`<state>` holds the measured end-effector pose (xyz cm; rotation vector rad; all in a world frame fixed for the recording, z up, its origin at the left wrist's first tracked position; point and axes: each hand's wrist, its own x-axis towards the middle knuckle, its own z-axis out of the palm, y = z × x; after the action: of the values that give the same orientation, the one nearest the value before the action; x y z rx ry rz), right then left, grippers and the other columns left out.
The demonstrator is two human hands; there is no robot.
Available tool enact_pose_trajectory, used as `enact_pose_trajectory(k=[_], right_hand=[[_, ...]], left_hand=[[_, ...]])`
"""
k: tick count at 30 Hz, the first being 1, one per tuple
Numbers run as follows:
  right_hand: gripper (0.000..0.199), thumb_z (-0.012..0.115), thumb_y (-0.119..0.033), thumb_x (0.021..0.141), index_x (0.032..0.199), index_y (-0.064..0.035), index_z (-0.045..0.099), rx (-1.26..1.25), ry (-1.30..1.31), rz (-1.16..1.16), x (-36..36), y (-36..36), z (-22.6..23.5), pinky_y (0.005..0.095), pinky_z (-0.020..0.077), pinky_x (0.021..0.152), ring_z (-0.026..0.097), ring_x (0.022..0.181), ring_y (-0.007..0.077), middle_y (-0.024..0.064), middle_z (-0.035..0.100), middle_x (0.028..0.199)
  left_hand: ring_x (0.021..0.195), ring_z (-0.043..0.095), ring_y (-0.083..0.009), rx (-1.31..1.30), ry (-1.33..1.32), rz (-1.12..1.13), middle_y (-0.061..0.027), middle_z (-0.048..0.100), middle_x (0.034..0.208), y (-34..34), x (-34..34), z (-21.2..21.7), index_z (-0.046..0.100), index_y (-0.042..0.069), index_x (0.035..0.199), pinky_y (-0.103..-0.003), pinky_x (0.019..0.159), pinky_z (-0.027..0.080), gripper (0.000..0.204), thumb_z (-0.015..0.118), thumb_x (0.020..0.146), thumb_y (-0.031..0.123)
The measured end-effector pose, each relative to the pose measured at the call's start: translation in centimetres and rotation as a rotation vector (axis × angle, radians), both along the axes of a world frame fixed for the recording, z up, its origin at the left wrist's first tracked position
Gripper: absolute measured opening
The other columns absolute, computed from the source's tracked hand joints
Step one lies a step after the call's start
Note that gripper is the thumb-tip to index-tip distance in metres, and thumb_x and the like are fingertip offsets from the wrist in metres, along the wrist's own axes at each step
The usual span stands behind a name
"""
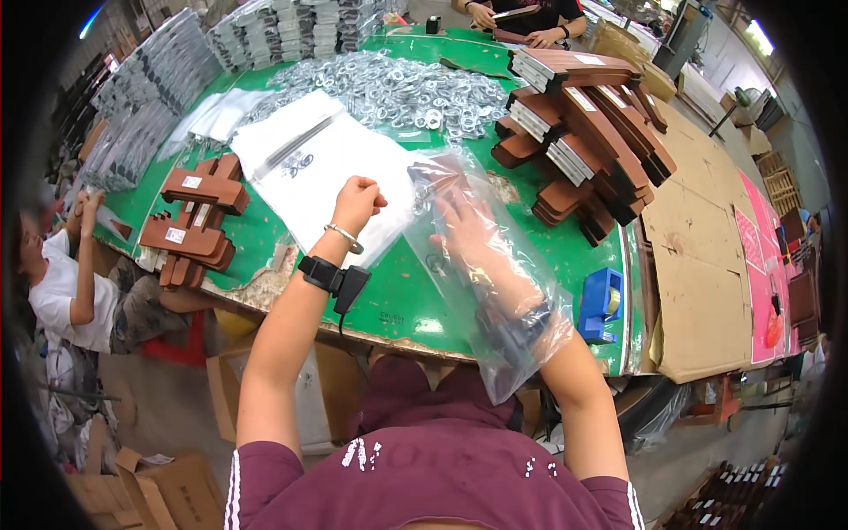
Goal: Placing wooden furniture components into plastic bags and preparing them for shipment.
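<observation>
My left hand (357, 203) is raised over a stack of white plastic bags (296, 141). Its fingers are curled in, and nothing shows between them. My right hand (473, 234) is inside a long clear plastic bag (495, 309) that covers it past the wrist. Through the film its fingers look stretched and apart. A brown piece (439, 170) shows in the far end of the bag, just beyond the fingertips; its shape is blurred by the plastic.
Brown curved pieces (587, 132) are piled right, another stack (199, 208) left. Metal rings (397, 88) spread along the far side of the green table (389, 305). A blue tape dispenser (601, 305) stands near the right edge. Co-workers sit left (66, 274) and far (530, 22).
</observation>
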<state>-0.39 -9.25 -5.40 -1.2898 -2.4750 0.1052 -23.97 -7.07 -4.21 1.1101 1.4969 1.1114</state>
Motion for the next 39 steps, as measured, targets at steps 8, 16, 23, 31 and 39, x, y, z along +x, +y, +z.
enact_pose_trajectory(k=[8, 16, 23, 31, 39], right_hand=[[0.047, 0.059, -0.019, 0.082, 0.128, -0.015, 0.054, 0.276, -0.256, 0.036, -1.4, 0.7, 1.1, 0.0511, 0.0196, 0.111, 0.032, 0.134, 0.033, 0.0197, 0.039, 0.14], [0.025, 0.052, -0.009, 0.082, 0.106, -0.0068, 0.059, 0.144, 0.024, 0.183, -1.9, 0.6, 0.2, 0.0547, 0.0267, 0.107, 0.041, 0.128, 0.0316, 0.0111, 0.05, 0.13], [0.045, 0.056, -0.009, 0.08, 0.125, -0.0146, 0.053, 0.114, -0.055, 0.104, 1.3, -2.4, 2.5, 0.0582, 0.0195, 0.109, 0.031, 0.135, 0.0326, 0.0077, 0.041, 0.141], [0.044, 0.061, -0.034, 0.083, 0.122, -0.0141, 0.055, -0.197, 0.256, 0.234, 12.1, -15.7, 4.2, 0.0547, 0.0214, 0.109, 0.033, 0.133, 0.0341, 0.0111, 0.047, 0.135], [0.045, 0.066, -0.037, 0.078, 0.111, -0.0082, 0.06, -0.144, 0.15, 0.073, 12.8, -22.8, 2.6, 0.043, 0.0368, 0.095, 0.052, 0.102, 0.0301, 0.0109, 0.056, 0.104]], left_hand=[[0.082, 0.064, -0.0211, -0.022, 0.171, 0.103, -0.0182, 0.058, 0.11, -0.6, -1.7, -1.3, 0.036, 0.002, 0.133, -0.03, 0.064, 0.053, 0.061, 0.054, 0.075, -0.005], [0.087, 0.063, -0.0227, 0.134, 0.483, -0.026, -0.0177, 0.055, 0.12, 3.6, -2.4, -1.8, 0.042, 0.005, 0.133, -0.032, 0.08, 0.05, 0.06, 0.047, 0.075, -0.011], [0.12, 0.046, -0.0348, 0.341, 1.217, -0.276, -0.0156, 0.04, 0.141, 5.4, -3.5, -1.7, 0.05, 0.012, 0.129, -0.04, 0.103, 0.038, 0.063, 0.051, 0.07, -0.009], [0.113, 0.054, -0.0326, 0.334, 1.209, -0.405, -0.0155, 0.057, 0.125, 8.7, -3.6, -0.4, 0.062, 0.005, 0.112, -0.038, 0.098, 0.041, 0.034, 0.059, 0.079, 0.011], [0.077, 0.063, -0.0264, 0.287, 0.794, -0.205, -0.0158, 0.066, 0.084, 8.1, -3.9, 1.2, 0.063, 0.001, 0.096, -0.035, 0.074, 0.048, 0.024, 0.057, 0.088, 0.023]])
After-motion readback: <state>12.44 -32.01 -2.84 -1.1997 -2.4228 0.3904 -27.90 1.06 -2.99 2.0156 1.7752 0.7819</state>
